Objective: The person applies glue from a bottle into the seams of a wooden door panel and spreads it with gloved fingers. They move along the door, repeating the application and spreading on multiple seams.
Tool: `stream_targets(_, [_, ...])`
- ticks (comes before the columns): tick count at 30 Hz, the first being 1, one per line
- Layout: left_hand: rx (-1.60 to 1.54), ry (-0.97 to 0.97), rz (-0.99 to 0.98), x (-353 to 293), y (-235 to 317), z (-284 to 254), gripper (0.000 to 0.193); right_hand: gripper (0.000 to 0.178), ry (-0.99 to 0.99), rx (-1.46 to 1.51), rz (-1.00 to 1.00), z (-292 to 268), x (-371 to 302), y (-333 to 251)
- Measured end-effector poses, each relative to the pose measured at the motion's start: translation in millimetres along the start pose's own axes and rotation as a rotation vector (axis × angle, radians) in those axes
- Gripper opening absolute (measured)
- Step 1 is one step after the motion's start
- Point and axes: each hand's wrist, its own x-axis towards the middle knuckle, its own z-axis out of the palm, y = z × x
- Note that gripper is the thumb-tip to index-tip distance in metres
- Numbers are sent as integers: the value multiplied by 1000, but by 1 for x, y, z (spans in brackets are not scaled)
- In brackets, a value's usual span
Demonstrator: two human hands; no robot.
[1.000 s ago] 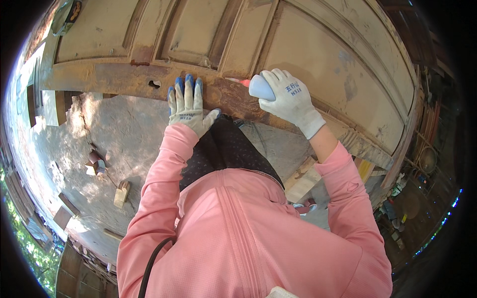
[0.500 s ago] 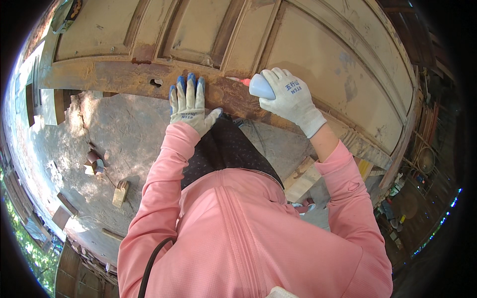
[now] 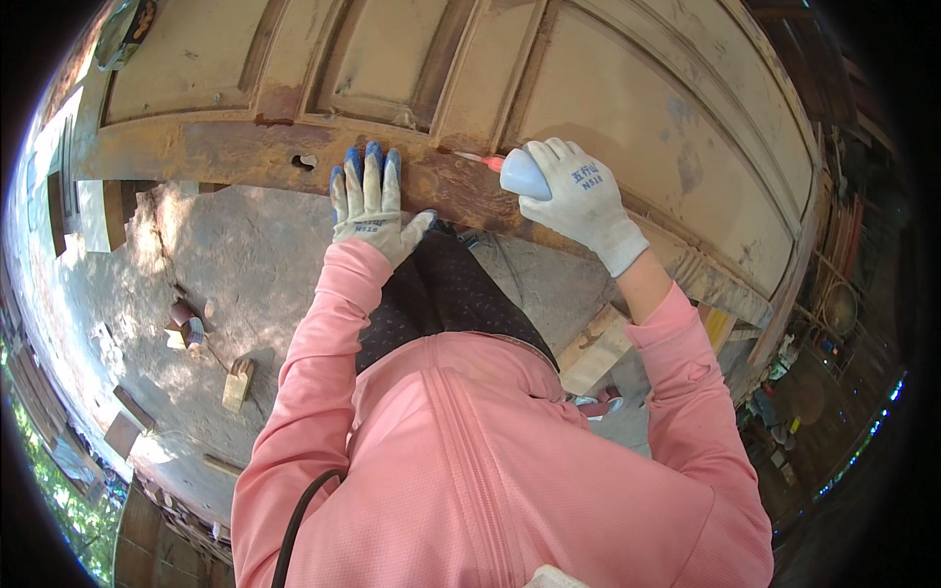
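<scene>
A wooden panelled door (image 3: 211,147) lies flat across the far part of the view, its near edge rail stained brown and dusty. My left hand (image 3: 369,201), in a white glove with blue fingertips, rests flat on that rail with fingers stretched, to the right of a small hole (image 3: 304,163). In my gloved right hand (image 3: 580,196) is a pale blue squeeze bottle (image 3: 526,174), tipped sideways. Its red nozzle (image 3: 492,163) points left, with the thin tip at or just above the rail's wood; contact cannot be made out.
A block of wood (image 3: 237,384) and a brown cylindrical object (image 3: 183,314) lie on the concrete floor (image 3: 245,265) at left. Under the door at right is a pale timber piece (image 3: 595,351). A dark packet (image 3: 125,34) sits at the door's far left. Cluttered items fill the right side.
My right hand and the bottle have shifted slightly to the right. My left hand stays flat on the rail, almost unmoved.
</scene>
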Motion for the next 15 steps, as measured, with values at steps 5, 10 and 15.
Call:
stream_targets(5, [2,5,7,0,-1,0,104,46,-16,3,30,-2,-7,1])
stream_targets(10, [3,9,12,0,-2,2,104,58,-95,34,104,-5,-17,4])
stream_targets(15, [7,14,17,1,-2,2,105,57,-120,16,139,-5,-24,7])
